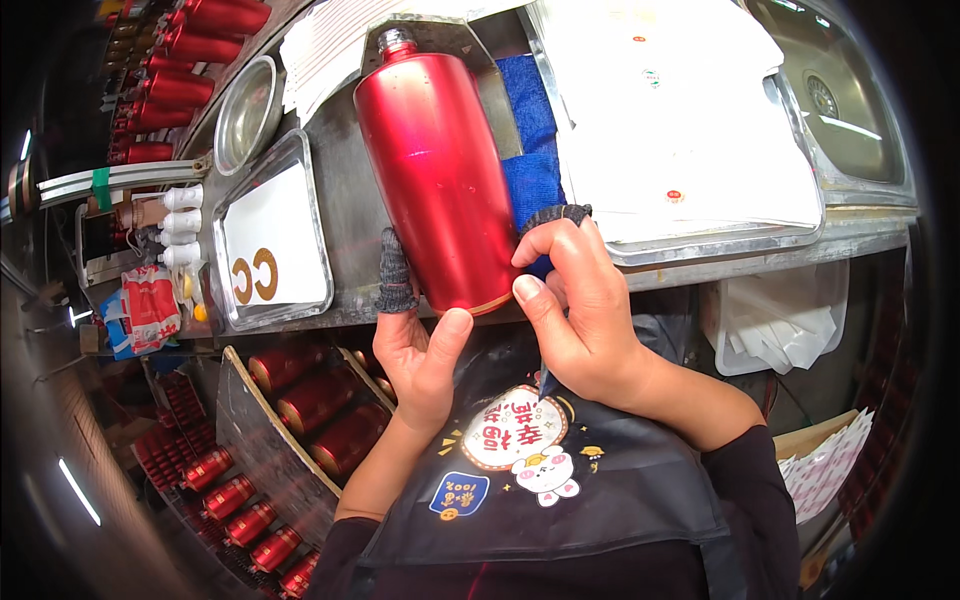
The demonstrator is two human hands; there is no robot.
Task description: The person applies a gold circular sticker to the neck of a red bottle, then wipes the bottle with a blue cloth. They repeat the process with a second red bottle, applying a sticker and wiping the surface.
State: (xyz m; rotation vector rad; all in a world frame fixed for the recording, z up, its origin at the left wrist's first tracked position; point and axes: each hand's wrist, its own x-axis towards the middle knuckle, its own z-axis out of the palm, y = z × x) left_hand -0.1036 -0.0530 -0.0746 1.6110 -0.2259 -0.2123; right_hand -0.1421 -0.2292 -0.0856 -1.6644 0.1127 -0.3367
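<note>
A large glossy red bottle with a short neck at its far end lies tilted over the metal worktop, its base toward me. My left hand steadies it from the left, thumb at the base and a dark finger cover along its side. At the lower right edge of the bottle, the curled thumb and forefinger of my right hand meet its surface; its other fingers are partly hidden. A dark cover wraps a finger of that hand too. Blue cloth lies behind the bottle on the right.
A tray of white printed sheets takes up the right. To the left are a tray with gold curved pieces, a metal bowl and white small bottles. More red bottles sit in a wooden crate below; a sink is far right.
</note>
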